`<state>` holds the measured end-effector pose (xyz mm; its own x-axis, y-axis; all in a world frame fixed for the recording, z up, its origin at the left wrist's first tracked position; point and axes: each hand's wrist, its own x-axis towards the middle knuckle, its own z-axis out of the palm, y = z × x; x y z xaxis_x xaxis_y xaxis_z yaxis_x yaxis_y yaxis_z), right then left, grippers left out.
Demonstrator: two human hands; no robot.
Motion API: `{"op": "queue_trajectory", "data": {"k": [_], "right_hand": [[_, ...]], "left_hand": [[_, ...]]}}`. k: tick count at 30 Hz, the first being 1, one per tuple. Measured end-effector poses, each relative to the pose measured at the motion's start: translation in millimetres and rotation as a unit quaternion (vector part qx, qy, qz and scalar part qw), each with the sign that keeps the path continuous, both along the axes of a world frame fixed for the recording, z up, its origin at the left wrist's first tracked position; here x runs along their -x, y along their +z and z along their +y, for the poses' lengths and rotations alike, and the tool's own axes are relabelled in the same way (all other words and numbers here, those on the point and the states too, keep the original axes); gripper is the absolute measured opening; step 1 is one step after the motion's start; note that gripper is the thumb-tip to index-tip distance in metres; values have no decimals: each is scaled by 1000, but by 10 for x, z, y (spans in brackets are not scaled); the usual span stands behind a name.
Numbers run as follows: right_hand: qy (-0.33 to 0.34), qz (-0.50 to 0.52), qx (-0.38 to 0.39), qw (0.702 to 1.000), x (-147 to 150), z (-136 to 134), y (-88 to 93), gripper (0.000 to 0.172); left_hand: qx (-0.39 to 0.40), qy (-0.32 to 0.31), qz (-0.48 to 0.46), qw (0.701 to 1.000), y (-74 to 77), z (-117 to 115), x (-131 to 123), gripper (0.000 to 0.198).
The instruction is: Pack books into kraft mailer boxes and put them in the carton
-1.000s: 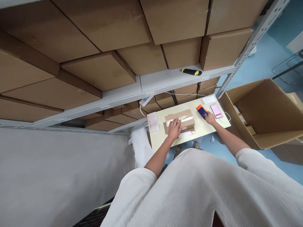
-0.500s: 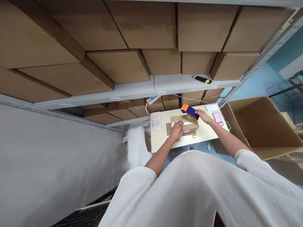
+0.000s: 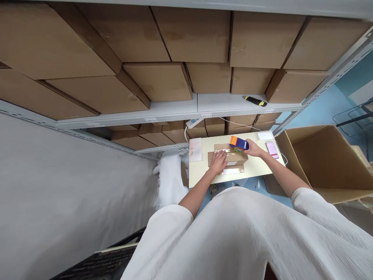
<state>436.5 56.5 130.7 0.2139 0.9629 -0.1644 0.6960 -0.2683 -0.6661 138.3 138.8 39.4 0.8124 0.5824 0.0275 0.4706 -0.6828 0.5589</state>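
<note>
On the pale table [image 3: 201,173] lies a small cardboard box [image 3: 237,157] with strips of shiny clear tape on it. My left hand [image 3: 218,161] lies on the box's left part, fingers stretched out over the taped cardboard. My right hand [image 3: 254,148] is closed round a blue and orange tape dispenser [image 3: 240,143], which is at the box's far right edge. The roll of tape shows partly beneath the dispenser. Whether the dispenser touches the box, I cannot tell. Another piece of taped cardboard with a white label [image 3: 231,171] sits on the near side of the box.
A phone [image 3: 272,149] and a white pad [image 3: 265,135] lie at the table's right end, a clear plastic packet [image 3: 196,149] at its left. Behind stands a shelf [image 3: 175,109] of cardboard boxes, with a box cutter [image 3: 255,101] on it. A large open carton [image 3: 338,159] stands right.
My right hand has brought the tape dispenser lower and closer to the box, and the dispenser is now less tilted. My left hand stays on the box. The whole view has shifted slightly.
</note>
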Motion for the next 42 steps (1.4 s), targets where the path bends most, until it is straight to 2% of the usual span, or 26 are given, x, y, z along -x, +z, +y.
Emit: {"op": "queue_trajectory", "data": {"k": [4,10,13,15,18,20,23,28,33,36,39,42], "right_hand": [[14,-47,-5,999,-129,15,0,51],[42,-31,7,999,-135,16,-66,49],[42,-16,14,999,-152,-13,-126,51],[44,-5,12,999,-201,-50,-163,52],[50,9,7,999,-284,-112,-208,52],[51,15,3,999,-311,-139,-229,51],[47,8,-3,999,-300,-143,-239,51],[50,-6,-9,999,-245,-115,-189,53],[37,-11,0,999,-184,-134,-145,48],[28,23,-11,999,-137,-159,-143,44],[33,70,-29,997,-93,-164,-137,46],[43,72,-45,995,-50,-128,-102,46]], "left_hand": [[3,-2,-1,1000,-2,10,0,55],[12,3,-10,1000,32,13,-4,54],[42,15,-43,998,103,23,34,44],[76,52,-88,992,182,41,51,35],[151,150,-172,962,347,72,-13,26],[237,203,-225,923,475,83,-131,23],[341,227,-279,869,656,71,-365,22],[409,239,-290,832,839,11,-651,30],[423,263,-291,817,868,10,-753,38],[434,276,-284,809,848,34,-753,38],[429,282,-267,816,829,73,-701,38],[405,292,-246,830,818,124,-615,38]]}}
